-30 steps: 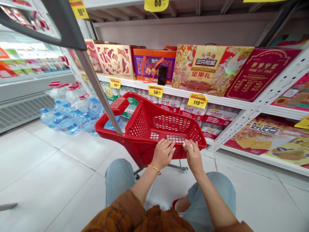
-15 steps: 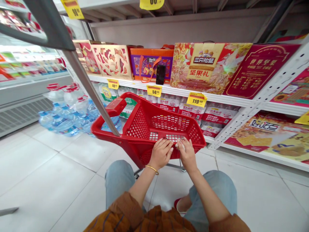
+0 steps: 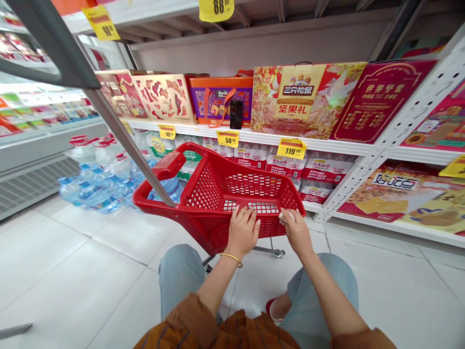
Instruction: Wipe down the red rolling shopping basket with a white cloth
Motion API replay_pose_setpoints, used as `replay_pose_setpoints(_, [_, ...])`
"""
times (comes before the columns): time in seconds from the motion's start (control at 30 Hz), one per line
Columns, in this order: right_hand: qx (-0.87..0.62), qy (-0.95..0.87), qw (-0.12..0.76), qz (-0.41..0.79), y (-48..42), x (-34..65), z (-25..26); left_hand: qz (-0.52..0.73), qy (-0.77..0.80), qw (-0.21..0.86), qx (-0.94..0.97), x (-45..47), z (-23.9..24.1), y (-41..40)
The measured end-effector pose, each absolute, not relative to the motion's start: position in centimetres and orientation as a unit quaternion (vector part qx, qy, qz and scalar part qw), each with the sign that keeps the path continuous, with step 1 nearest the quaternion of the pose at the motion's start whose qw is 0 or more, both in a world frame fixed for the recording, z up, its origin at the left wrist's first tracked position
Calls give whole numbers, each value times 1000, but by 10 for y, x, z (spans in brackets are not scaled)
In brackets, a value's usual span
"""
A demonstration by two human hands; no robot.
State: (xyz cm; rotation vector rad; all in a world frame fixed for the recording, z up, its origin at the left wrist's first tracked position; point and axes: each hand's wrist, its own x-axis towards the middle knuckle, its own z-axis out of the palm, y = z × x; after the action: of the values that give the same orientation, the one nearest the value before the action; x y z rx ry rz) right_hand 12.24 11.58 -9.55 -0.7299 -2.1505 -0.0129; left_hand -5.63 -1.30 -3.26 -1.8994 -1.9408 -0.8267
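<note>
A red plastic shopping basket on wheels [image 3: 209,191] stands on the tiled floor in front of my knees. My left hand [image 3: 242,231] grips its near rim, fingers curled over the edge, a gold bangle on the wrist. My right hand [image 3: 298,231] rests on the same rim further right, pinching a small white wad [image 3: 282,216] against the plastic. The basket's inside looks bare. Its grey pull handle [image 3: 119,135] slants up to the top left.
Shelves on the right hold large gift boxes [image 3: 303,99] with yellow price tags [image 3: 291,148], and a black phone [image 3: 236,114] stands on the shelf edge. Packs of water bottles [image 3: 101,182] lie on the floor at left, beside a chiller cabinet [image 3: 32,145].
My right hand slid left along the rim toward my left hand, then back to the right, still holding the white wad. The left hand kept its grip.
</note>
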Motion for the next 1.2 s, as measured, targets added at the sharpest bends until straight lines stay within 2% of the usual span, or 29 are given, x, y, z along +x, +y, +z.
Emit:
replay_pose_setpoints(0.23, [-293,-858,423,-6,107,115,-93,-225,-645,131,-718,-19,-43,16])
replay_pose_setpoints(0.53, [-221,-875,428,-51,111,116,-105,-237,-636,114,-725,-30,-57,21])
replay_pose_setpoints(0.73, [-191,-886,422,-27,125,122,-107,-243,-625,118,-732,-39,-57,22])
replay_pose_setpoints(1.2, [-275,-844,460,-17,120,130,-113,-250,-617,129,-735,-41,-62,20])
